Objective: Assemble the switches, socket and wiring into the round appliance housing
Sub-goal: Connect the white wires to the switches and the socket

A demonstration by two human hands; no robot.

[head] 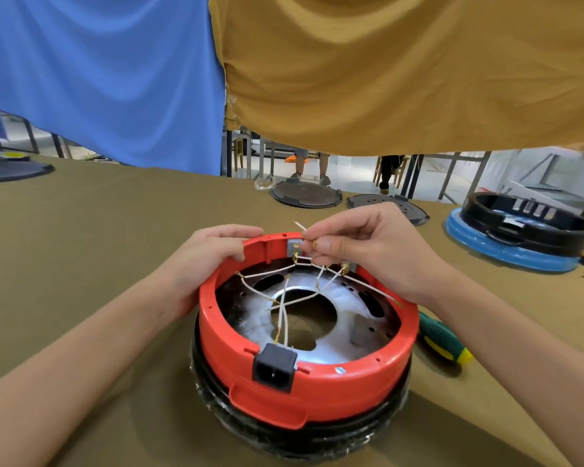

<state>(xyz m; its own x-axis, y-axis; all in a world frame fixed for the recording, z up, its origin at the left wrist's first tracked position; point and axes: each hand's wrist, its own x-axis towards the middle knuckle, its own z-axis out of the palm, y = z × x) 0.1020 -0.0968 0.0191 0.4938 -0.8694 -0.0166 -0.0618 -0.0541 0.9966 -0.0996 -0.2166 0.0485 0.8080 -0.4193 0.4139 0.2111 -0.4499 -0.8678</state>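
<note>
Two hands at the far rim of the red round housing [304, 382], which sits open side up at near centre of the olive cloth table [98, 264]. Left hand [213, 254] curls over the far-left rim, gripping it. Right hand [361, 244] pinches a white wire end [300, 226] between thumb and forefinger above the far-wall terminals. Black socket [274, 368] seated in near wall. White wiring [284, 298] crosses the interior. Green-yellow screwdriver [444, 340] just right of housing.

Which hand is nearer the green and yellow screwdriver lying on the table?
Right. The right hand works above the housing's far rim, its wrist passing just above the screwdriver; the left hand grips the rim's opposite side.
</note>
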